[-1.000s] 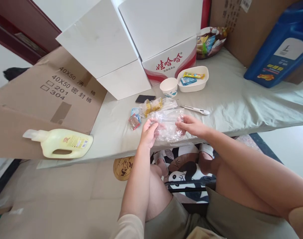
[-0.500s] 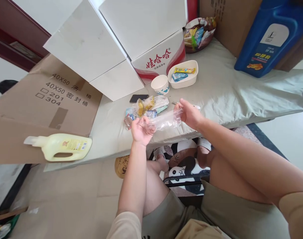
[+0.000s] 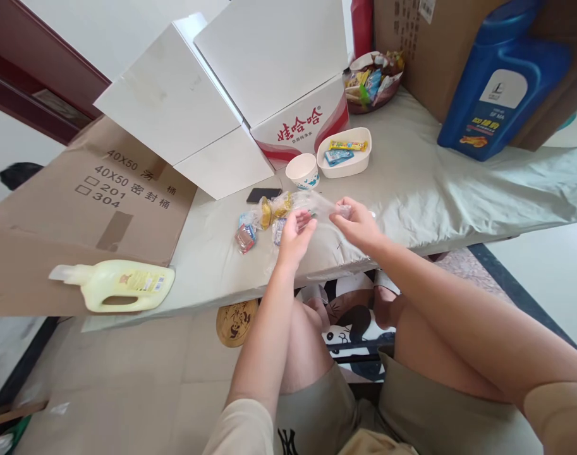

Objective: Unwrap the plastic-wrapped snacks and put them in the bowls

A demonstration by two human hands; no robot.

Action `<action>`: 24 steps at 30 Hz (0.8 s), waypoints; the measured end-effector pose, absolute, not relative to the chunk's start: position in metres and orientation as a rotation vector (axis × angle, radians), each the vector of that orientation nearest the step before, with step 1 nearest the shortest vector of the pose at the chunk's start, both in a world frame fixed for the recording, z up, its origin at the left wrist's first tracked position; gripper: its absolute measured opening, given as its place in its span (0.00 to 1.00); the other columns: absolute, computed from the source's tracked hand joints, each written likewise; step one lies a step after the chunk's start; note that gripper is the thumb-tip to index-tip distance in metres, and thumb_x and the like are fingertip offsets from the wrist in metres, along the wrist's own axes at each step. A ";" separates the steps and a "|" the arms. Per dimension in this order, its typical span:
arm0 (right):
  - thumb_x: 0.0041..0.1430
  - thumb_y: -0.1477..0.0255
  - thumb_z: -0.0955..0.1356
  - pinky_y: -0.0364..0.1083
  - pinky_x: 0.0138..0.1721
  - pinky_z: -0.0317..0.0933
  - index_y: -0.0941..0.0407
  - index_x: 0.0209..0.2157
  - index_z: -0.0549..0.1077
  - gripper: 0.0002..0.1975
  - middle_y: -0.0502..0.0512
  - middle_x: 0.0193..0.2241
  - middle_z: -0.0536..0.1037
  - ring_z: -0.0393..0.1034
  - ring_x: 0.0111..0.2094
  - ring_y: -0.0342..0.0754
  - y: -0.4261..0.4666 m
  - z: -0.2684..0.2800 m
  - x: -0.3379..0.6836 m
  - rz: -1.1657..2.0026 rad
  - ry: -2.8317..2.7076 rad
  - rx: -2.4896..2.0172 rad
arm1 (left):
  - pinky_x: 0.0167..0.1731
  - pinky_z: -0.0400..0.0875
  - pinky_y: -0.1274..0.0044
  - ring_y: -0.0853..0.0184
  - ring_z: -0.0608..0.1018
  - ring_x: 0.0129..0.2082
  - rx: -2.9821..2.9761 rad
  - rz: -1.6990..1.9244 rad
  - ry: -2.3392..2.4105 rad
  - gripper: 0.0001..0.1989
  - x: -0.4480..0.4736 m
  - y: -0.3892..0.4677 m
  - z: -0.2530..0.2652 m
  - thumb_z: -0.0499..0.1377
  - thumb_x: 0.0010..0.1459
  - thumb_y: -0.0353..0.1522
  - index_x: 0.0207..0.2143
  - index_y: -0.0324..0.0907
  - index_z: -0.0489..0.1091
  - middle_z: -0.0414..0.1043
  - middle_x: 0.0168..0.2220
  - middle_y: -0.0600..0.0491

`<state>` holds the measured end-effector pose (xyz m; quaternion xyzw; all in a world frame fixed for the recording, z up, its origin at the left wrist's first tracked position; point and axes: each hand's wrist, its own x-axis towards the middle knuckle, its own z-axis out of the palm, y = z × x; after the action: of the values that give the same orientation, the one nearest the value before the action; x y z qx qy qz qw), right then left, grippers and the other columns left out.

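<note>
A clear plastic bag (image 3: 322, 203) stretches leftward from my right hand (image 3: 357, 226), whose fingers are closed on a bunched end of it. My left hand (image 3: 296, 239) is beside the bag's other end, with thumb and fingers apart; whether it touches the film I cannot tell. Just beyond and left of that hand lie small wrapped snacks: a gold-coloured one (image 3: 265, 215) in clear wrapping and a reddish-brown packet (image 3: 245, 238). Part of the snack pile is hidden behind my left hand.
Behind the snacks are a black phone (image 3: 263, 195), a paper cup (image 3: 302, 172) and a white bowl (image 3: 346, 167) holding two packets. A snack basket (image 3: 374, 104), white boxes (image 3: 269, 69), a blue jug (image 3: 487, 95), a cardboard box (image 3: 127, 196) and a pale yellow bottle (image 3: 127, 286) stand or lie around.
The bag was stretched between both hands; now it hangs from my right hand and its film reaches farther back. My left hand has moved right, closer to the right, and its fingers have spread.
</note>
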<state>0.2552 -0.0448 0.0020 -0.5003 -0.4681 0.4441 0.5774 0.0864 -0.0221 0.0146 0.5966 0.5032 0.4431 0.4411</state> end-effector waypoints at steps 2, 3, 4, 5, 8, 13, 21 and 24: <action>0.47 0.64 0.69 0.45 0.32 0.55 0.53 0.25 0.63 0.10 0.44 0.22 0.62 0.57 0.26 0.42 -0.045 0.004 0.248 1.153 -1.065 -1.009 | 0.53 0.71 0.69 0.60 0.77 0.53 1.472 1.033 1.132 0.22 0.097 -0.019 0.014 0.70 0.51 0.41 0.47 0.45 0.71 0.75 0.52 0.46; 0.46 0.64 0.69 0.45 0.34 0.57 0.53 0.25 0.63 0.11 0.45 0.23 0.63 0.59 0.28 0.43 -0.045 0.005 0.246 1.237 -1.014 -0.912 | 0.53 0.71 0.69 0.60 0.77 0.53 1.464 1.002 1.081 0.25 0.100 -0.016 0.014 0.70 0.50 0.44 0.48 0.45 0.71 0.76 0.52 0.46; 0.46 0.63 0.69 0.46 0.36 0.59 0.53 0.25 0.64 0.11 0.46 0.24 0.65 0.62 0.30 0.44 -0.044 0.006 0.244 1.330 -0.952 -0.819 | 0.52 0.71 0.69 0.59 0.78 0.51 1.454 0.973 1.039 0.26 0.103 -0.014 0.013 0.70 0.50 0.47 0.47 0.44 0.72 0.77 0.50 0.46; 0.46 0.62 0.69 0.47 0.38 0.62 0.53 0.27 0.65 0.11 0.47 0.26 0.67 0.64 0.32 0.45 -0.044 0.006 0.243 1.415 -0.891 -0.747 | 0.50 0.72 0.69 0.60 0.79 0.47 1.442 0.949 1.015 0.27 0.104 -0.011 0.012 0.69 0.49 0.50 0.45 0.43 0.74 0.79 0.47 0.47; 0.47 0.60 0.69 0.51 0.42 0.65 0.53 0.33 0.69 0.14 0.51 0.33 0.73 0.68 0.37 0.48 -0.043 0.008 0.247 1.455 -0.827 -0.790 | 0.43 0.72 0.73 0.65 0.79 0.38 1.409 0.980 1.077 0.26 0.103 -0.002 0.013 0.69 0.49 0.51 0.40 0.41 0.76 0.80 0.37 0.51; 0.42 0.61 0.74 0.52 0.47 0.64 0.52 0.43 0.68 0.26 0.56 0.45 0.75 0.69 0.45 0.51 -0.035 0.008 0.254 1.126 -0.917 -1.052 | 0.40 0.71 0.78 0.69 0.77 0.35 1.413 1.072 1.178 0.18 0.104 0.001 0.029 0.71 0.47 0.44 0.35 0.41 0.77 0.79 0.34 0.53; 0.49 0.65 0.66 0.44 0.32 0.57 0.53 0.35 0.65 0.10 0.46 0.31 0.71 0.64 0.28 0.43 -0.025 0.000 0.245 1.085 -0.896 -1.084 | 0.30 0.67 0.81 0.73 0.73 0.27 1.316 1.015 1.222 0.18 0.114 0.013 0.040 0.74 0.40 0.35 0.31 0.41 0.71 0.74 0.29 0.57; 0.53 0.65 0.64 0.45 0.33 0.59 0.53 0.37 0.65 0.10 0.48 0.36 0.72 0.65 0.27 0.42 -0.029 -0.004 0.243 1.095 -0.798 -1.146 | 0.28 0.61 0.80 0.74 0.66 0.24 1.622 1.151 1.358 0.12 0.127 0.044 0.049 0.67 0.47 0.30 0.24 0.42 0.64 0.63 0.22 0.61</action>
<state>0.2434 -0.0285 -0.0045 -0.5006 -0.3489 0.4784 0.6315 0.1271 0.0443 0.0493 0.6287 0.5265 0.4461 0.3584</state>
